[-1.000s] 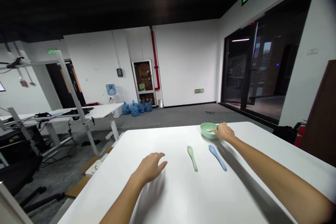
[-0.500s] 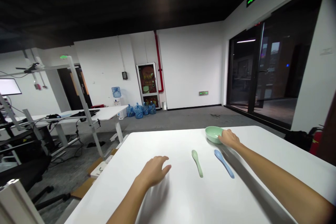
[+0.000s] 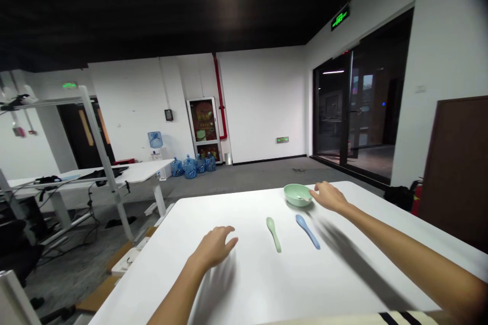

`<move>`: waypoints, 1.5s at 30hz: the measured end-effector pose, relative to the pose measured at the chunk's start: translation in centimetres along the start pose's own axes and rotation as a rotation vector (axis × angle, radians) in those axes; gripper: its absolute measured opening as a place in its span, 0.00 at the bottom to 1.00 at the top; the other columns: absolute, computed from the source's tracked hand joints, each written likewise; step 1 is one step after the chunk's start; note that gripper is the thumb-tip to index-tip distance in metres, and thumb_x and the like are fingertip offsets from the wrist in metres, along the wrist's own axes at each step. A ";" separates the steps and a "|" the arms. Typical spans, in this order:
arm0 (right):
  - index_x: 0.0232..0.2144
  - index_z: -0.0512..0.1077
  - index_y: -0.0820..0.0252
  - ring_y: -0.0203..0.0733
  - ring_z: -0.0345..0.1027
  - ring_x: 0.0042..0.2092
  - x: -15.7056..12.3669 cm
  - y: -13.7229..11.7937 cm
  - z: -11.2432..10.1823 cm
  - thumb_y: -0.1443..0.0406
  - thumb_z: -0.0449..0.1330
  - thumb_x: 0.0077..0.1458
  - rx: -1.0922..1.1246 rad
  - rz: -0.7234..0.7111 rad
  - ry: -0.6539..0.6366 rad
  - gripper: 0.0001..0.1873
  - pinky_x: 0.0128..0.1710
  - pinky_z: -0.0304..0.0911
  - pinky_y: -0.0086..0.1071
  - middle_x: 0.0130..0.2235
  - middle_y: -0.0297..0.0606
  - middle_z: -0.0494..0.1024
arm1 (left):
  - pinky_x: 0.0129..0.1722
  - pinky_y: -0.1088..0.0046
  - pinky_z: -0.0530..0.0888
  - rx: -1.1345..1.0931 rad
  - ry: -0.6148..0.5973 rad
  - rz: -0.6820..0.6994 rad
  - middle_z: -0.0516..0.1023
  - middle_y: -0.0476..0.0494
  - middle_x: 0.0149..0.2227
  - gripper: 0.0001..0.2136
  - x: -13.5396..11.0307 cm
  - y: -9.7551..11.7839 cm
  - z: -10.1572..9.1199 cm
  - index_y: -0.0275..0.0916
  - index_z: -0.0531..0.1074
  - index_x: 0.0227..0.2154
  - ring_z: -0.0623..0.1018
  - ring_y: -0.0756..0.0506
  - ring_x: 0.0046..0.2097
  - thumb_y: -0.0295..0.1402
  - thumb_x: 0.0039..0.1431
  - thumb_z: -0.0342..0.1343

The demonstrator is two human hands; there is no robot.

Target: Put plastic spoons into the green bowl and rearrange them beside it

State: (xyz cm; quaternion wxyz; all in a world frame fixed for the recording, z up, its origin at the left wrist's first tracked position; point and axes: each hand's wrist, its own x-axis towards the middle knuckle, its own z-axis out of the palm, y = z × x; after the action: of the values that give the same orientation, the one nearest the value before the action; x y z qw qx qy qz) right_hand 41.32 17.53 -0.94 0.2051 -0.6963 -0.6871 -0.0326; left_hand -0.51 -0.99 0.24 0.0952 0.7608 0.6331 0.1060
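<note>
A light green bowl (image 3: 293,198) stands upright near the far edge of the white table (image 3: 244,284). Just off its right rim hovers my right hand (image 3: 331,197), fingers a little apart and holding nothing I can see. A pale streak shows inside the bowl; I cannot tell whether it is a reflection or an object. In front of the bowl lie a green spoon (image 3: 273,234) and, to its right, a blue spoon (image 3: 307,231), both with handles toward me. My left hand (image 3: 214,248) is open above the table, left of the green spoon, touching nothing.
Beyond the table, blue water jugs (image 3: 189,167) stand on the floor by a dispenser (image 3: 155,144). Another white desk (image 3: 141,172) with a metal frame is at left. A brown panel (image 3: 461,167) stands at right, beside a red extinguisher (image 3: 417,198).
My right hand has come off the bowl's rim and sits slightly to its right. The view has turned right, shifting everything leftward. My left hand keeps its open pose.
</note>
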 end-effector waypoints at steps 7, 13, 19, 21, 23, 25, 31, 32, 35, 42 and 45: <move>0.56 0.67 0.63 0.55 0.64 0.57 -5.6 1.9 -1.7 0.47 0.48 0.59 0.047 -0.153 -0.005 0.32 0.54 0.60 0.42 0.59 0.52 0.69 | 0.55 0.60 0.67 0.032 0.029 0.023 0.73 0.41 0.57 0.26 0.1 -0.5 0.4 0.43 0.68 0.57 0.70 0.37 0.58 0.50 0.63 0.43; 0.64 0.57 0.62 0.56 0.50 0.66 -8.9 2.3 -0.4 0.45 0.45 0.59 -0.003 -0.150 -0.099 0.39 0.60 0.54 0.47 0.67 0.51 0.55 | 0.54 0.60 0.67 0.038 0.037 0.027 0.73 0.40 0.57 0.26 0.0 -0.2 0.2 0.42 0.69 0.56 0.70 0.37 0.58 0.50 0.63 0.42; 0.65 0.55 0.62 0.55 0.50 0.67 -10.0 2.9 1.1 0.44 0.45 0.59 -0.027 -0.137 -0.160 0.41 0.61 0.53 0.48 0.68 0.51 0.54 | 0.55 0.61 0.66 0.026 0.038 0.028 0.73 0.41 0.58 0.26 0.0 -0.1 0.2 0.43 0.68 0.57 0.70 0.37 0.59 0.50 0.63 0.43; 0.66 0.55 0.63 0.55 0.50 0.67 -10.1 3.0 1.0 0.44 0.45 0.59 -0.026 -0.135 -0.159 0.41 0.61 0.53 0.48 0.68 0.51 0.54 | 0.56 0.60 0.66 0.028 0.037 0.029 0.73 0.41 0.58 0.26 0.1 0.0 0.3 0.43 0.68 0.57 0.69 0.37 0.60 0.50 0.63 0.43; 0.66 0.55 0.63 0.55 0.50 0.66 -10.2 2.9 0.8 0.44 0.44 0.59 -0.024 -0.129 -0.170 0.41 0.61 0.53 0.48 0.67 0.51 0.54 | 0.56 0.60 0.66 0.030 0.029 0.034 0.73 0.41 0.58 0.26 0.1 0.0 0.4 0.43 0.68 0.57 0.70 0.37 0.59 0.51 0.63 0.43; 0.66 0.54 0.63 0.55 0.50 0.66 -10.4 2.8 0.6 0.44 0.44 0.59 -0.025 -0.125 -0.185 0.41 0.61 0.53 0.47 0.67 0.51 0.54 | 0.55 0.60 0.67 0.031 0.023 0.040 0.72 0.41 0.58 0.26 0.2 0.0 0.5 0.43 0.68 0.57 0.70 0.37 0.59 0.51 0.62 0.43; 0.66 0.53 0.64 0.54 0.49 0.67 -10.6 2.5 0.2 0.43 0.44 0.59 -0.021 -0.136 -0.205 0.42 0.62 0.53 0.46 0.67 0.49 0.56 | 0.55 0.60 0.66 0.024 0.020 0.033 0.72 0.42 0.59 0.27 0.2 0.1 0.4 0.44 0.68 0.57 0.70 0.37 0.59 0.52 0.62 0.42; 0.66 0.53 0.64 0.54 0.49 0.67 -10.7 2.6 0.2 0.43 0.44 0.59 -0.021 -0.133 -0.206 0.42 0.62 0.53 0.46 0.67 0.49 0.55 | 0.56 0.60 0.66 0.024 0.018 0.033 0.72 0.42 0.59 0.26 0.2 0.1 0.3 0.44 0.68 0.57 0.69 0.37 0.59 0.51 0.62 0.42; 0.66 0.54 0.65 0.54 0.51 0.66 -10.6 2.6 0.2 0.44 0.44 0.59 -0.020 -0.133 -0.202 0.42 0.62 0.53 0.46 0.67 0.50 0.56 | 0.56 0.59 0.66 0.023 0.013 0.032 0.72 0.41 0.59 0.26 0.2 0.2 0.3 0.44 0.68 0.57 0.69 0.37 0.59 0.51 0.63 0.42; 0.66 0.54 0.64 0.54 0.52 0.66 -10.5 2.7 0.4 0.43 0.44 0.58 -0.010 -0.140 -0.201 0.42 0.62 0.52 0.44 0.66 0.49 0.58 | 0.56 0.60 0.66 0.026 0.015 0.032 0.72 0.41 0.58 0.26 0.2 0.0 0.4 0.44 0.68 0.57 0.69 0.37 0.60 0.51 0.63 0.42; 0.65 0.55 0.65 0.55 0.53 0.65 -10.5 2.7 0.5 0.44 0.44 0.59 0.000 -0.151 -0.197 0.42 0.62 0.53 0.44 0.66 0.49 0.59 | 0.56 0.60 0.66 0.021 0.016 0.029 0.72 0.41 0.59 0.26 0.2 -0.1 0.5 0.44 0.68 0.57 0.69 0.37 0.59 0.52 0.63 0.42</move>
State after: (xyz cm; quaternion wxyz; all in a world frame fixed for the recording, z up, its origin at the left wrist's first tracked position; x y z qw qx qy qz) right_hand 43.31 7.82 -5.47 0.1336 -0.6425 -0.7543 0.0208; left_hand -0.45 -0.76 -0.24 0.0808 0.7699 0.6239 0.1069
